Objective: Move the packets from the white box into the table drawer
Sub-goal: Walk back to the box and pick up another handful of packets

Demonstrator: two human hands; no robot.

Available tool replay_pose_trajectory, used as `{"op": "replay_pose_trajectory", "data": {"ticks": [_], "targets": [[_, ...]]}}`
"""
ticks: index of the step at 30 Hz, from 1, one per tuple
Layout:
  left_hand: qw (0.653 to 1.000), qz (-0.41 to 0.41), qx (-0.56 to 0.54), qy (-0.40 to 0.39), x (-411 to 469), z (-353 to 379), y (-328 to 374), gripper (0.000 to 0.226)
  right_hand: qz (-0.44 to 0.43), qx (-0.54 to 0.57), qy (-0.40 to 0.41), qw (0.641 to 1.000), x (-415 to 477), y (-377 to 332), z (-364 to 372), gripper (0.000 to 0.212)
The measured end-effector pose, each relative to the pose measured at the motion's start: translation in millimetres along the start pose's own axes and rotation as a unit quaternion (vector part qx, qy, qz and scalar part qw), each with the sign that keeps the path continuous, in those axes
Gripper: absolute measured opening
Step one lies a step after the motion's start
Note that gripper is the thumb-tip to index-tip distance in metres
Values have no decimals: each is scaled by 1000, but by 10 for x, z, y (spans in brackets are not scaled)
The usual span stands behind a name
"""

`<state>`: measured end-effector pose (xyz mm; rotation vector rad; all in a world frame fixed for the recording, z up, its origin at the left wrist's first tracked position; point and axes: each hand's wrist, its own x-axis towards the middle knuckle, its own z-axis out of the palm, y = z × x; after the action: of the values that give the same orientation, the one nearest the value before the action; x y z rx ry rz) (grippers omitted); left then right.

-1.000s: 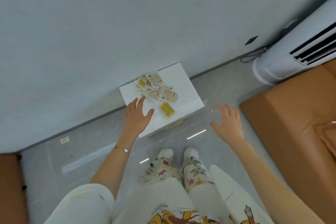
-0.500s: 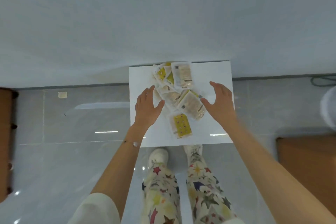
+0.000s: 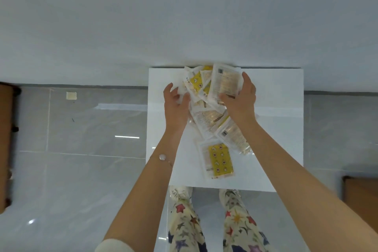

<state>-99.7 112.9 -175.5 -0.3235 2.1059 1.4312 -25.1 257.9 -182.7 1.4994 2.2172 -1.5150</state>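
Head camera, looking down: beyond the star-print trousers (image 3: 184, 221), one yellow packet (image 3: 219, 160) lies alone on the white box (image 3: 276, 129), while farther back the left hand (image 3: 176, 106) and right hand (image 3: 239, 104) curl their fingers around the heaped packets (image 3: 208, 120) against the wall (image 3: 184, 16).

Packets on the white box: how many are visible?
At least 6: pale packet in the right hand, yellow packet beside it, crumpled packet in the left hand, clear packet mid-pile, barcode packet under the right forearm, front yellow packet. Overlaps may hide more.
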Motion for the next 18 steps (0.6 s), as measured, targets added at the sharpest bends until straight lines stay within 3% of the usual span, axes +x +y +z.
{"op": "replay_pose_trajectory", "data": {"ticks": [4, 7, 10, 14, 18], "targets": [[997, -66, -49, 10, 102, 134, 119, 56, 39, 88, 15, 995, 67, -13, -53, 106], [998, -60, -7, 18, 147, 200, 164, 31, 77, 142, -15, 987, 128, -41, -60, 111], [998, -51, 17, 28, 128, 227, 193, 17, 61, 83, -49, 993, 192, -61, -99, 97], [999, -30, -16, 6, 89, 169, 168, 16, 21, -14, -123, 992, 201, -46, -176, 92], [999, -20, -24, 18, 5, 96, 89, 15, 22, 45, -113, 992, 79, -10, -190, 81]]}}
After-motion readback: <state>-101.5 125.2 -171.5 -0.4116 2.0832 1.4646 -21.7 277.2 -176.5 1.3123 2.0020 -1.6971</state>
